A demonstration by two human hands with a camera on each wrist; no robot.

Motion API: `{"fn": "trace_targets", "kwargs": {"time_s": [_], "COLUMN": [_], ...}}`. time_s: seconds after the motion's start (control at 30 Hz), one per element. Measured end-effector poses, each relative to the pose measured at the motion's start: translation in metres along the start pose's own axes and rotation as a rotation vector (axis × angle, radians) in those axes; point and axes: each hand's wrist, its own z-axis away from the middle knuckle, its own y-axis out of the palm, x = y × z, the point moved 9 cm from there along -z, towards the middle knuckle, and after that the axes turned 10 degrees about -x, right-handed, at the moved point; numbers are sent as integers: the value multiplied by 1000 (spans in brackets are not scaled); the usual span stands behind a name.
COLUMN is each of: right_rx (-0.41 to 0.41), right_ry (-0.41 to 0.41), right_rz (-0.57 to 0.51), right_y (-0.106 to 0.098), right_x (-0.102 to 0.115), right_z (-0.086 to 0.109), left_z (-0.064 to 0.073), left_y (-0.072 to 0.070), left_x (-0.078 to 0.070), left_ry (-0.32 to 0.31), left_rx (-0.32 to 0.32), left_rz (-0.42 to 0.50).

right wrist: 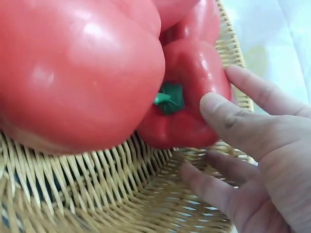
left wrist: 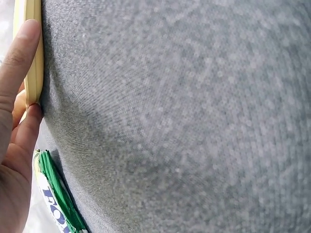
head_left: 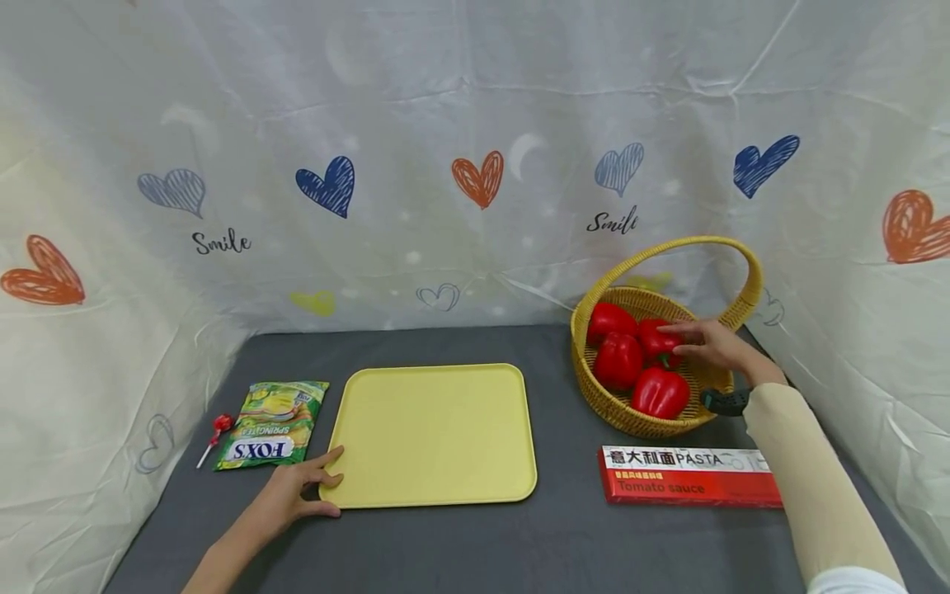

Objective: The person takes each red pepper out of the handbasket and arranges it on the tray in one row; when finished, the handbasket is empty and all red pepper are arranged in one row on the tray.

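Note:
At the near left corner of a pale yellow tray (head_left: 434, 436), my left hand (head_left: 300, 487) holds the edge. Its thumb lies along the front rim and its fingers on the left side; the left wrist view shows a thumb (left wrist: 22, 48) against the tray edge (left wrist: 34, 73). My right hand (head_left: 716, 345) reaches into a yellow wicker basket (head_left: 594, 394). There its thumb and index finger lie nearly straight at a red bell pepper (right wrist: 206, 65) with a green stem, and the other fingers spread lower. Several red bell peppers share the basket, including a front one (head_left: 660, 393).
A green and yellow FOX'S bag (head_left: 275, 425) and a red lollipop (head_left: 221, 423) lie left of the tray. In front of the basket is a red and white pasta box (head_left: 683, 487), partly behind the right sleeve. The basket's tall handle (head_left: 668, 243) arches overhead.

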Motion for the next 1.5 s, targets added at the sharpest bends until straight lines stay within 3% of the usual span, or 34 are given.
{"fn": "trace_targets", "kwargs": {"time_s": [0.07, 0.3, 0.53, 0.73, 0.9, 1.1, 1.27, 1.5], "right_rx": [14, 54, -9, -67, 16, 108, 106, -78], "right_ry": [26, 241, 237, 314, 363, 409, 419, 356], "right_rz": [-22, -247, -183, -307, -419, -682, -564, -417], "right_y": [2, 7, 7, 11, 20, 28, 28, 10], "right_x": [-2, -15, -7, -8, -7, -5, -15, -19], "right_z": [1, 3, -6, -7, -3, 1, 6, 8], "left_z": [0, 1, 1, 3, 5, 2, 2, 4], "left_y": [0, 0, 0, 2, 0, 0, -1, -2], "left_x": [0, -1, -1, -2, 0, 0, -3, -3], "left_ry": [0, 4, 4, 38, 24, 1, 34, 51], "left_rx": [1, -7, -16, -35, -41, -37, -58, -76], "left_rz": [1, 1, 18, 3, 2, 25, 7, 11]}}
